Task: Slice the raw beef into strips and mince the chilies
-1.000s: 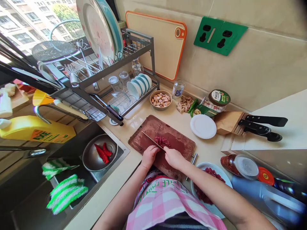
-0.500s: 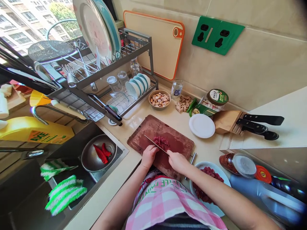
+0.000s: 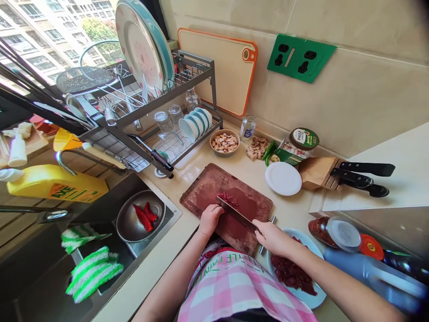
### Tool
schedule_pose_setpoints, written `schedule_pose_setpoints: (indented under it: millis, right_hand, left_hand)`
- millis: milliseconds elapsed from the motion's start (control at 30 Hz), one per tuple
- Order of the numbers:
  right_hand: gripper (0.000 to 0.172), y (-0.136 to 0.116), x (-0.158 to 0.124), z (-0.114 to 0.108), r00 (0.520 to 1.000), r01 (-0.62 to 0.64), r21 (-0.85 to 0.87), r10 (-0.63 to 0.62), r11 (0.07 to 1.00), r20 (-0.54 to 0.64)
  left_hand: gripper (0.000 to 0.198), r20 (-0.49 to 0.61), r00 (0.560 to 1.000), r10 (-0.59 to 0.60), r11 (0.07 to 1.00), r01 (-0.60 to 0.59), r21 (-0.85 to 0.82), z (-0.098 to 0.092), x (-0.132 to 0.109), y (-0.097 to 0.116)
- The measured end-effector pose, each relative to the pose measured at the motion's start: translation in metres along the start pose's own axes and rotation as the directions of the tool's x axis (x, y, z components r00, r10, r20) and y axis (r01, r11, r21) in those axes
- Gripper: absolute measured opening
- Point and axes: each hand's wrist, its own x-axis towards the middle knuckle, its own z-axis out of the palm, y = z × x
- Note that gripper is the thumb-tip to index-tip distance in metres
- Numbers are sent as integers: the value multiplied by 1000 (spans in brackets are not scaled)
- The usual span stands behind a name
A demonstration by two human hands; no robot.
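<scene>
I read "AXE" on the yellow bottle [image 3: 58, 183] at left. Centre frame, my right hand [image 3: 271, 233] grips the knife [image 3: 237, 214] at the meat [image 3: 229, 198]; my left hand [image 3: 210, 219] curls nearby, its hold unclear.

The reddish-brown rectangular board [image 3: 204, 183] looks matt and scuffed from here, the long grey metal knife [image 3: 237, 212] dull, the slanted tan wooden block [image 3: 315, 171] smooth, the bulky yellow plastic bottle [image 3: 36, 182] glossy, the green-and-white striped cloth [image 3: 95, 273] rough.
</scene>
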Motion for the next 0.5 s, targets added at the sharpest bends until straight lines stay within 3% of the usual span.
schedule_pose_setpoints:
  millis: [233, 500]
  right_hand:
    - [14, 1, 11, -5, 999, 25, 13, -25, 1000, 44]
    - [28, -38, 70, 9, 997, -58, -2, 58, 998, -45]
  left_hand:
    - [22, -48, 999, 4, 1000, -5, -7, 4, -2, -2]
    - [18, -81, 996, -41, 998, 37, -44, 6, -3, -1]
